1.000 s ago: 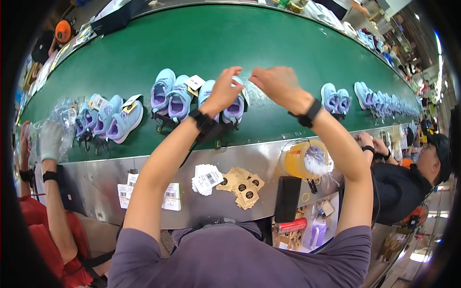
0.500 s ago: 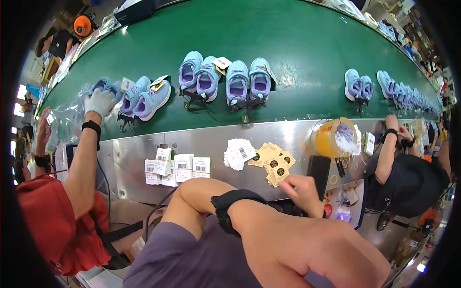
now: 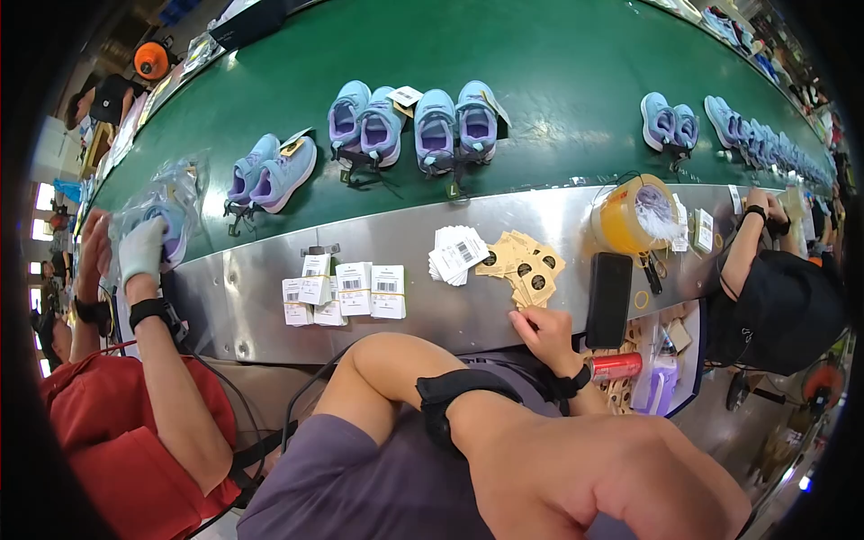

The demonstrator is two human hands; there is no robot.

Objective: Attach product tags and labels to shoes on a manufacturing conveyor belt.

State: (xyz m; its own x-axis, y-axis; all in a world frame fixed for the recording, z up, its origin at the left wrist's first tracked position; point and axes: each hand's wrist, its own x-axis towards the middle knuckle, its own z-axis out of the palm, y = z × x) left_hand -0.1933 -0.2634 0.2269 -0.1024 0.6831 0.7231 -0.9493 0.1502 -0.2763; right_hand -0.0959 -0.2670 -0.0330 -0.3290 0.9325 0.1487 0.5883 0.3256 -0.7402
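Note:
My left arm crosses close in front of me, a black band round the forearm; my left hand [image 3: 643, 472] looms large at the lower right, its fingers hidden. At the metal ledge's front edge, my right hand [image 3: 547, 337] has its fingers curled in, just below a loose spread of tan tags [image 3: 526, 270] with dark round marks. Whether those fingers hold anything is hidden. Left of the tan tags lies a fanned pile of white barcode tags [image 3: 456, 256]. Banded stacks of white barcode labels [image 3: 355, 286] sit farther left on the ledge.
Light-blue shoes [image 3: 434, 130] with tags stand in pairs on the green table [image 3: 558, 99]. A yellow tub [image 3: 621, 220] of white strands and a black phone [image 3: 609, 300] lie right. Co-workers sit at both sides; the left one's gloved hand [image 3: 142, 247] handles a bagged shoe.
My right hand has shifted slightly away from me, near the tan tags' lower edge. The left co-worker's gloved hand has brought a pair of shoes nearer, into clear plastic. The view has shifted slightly.

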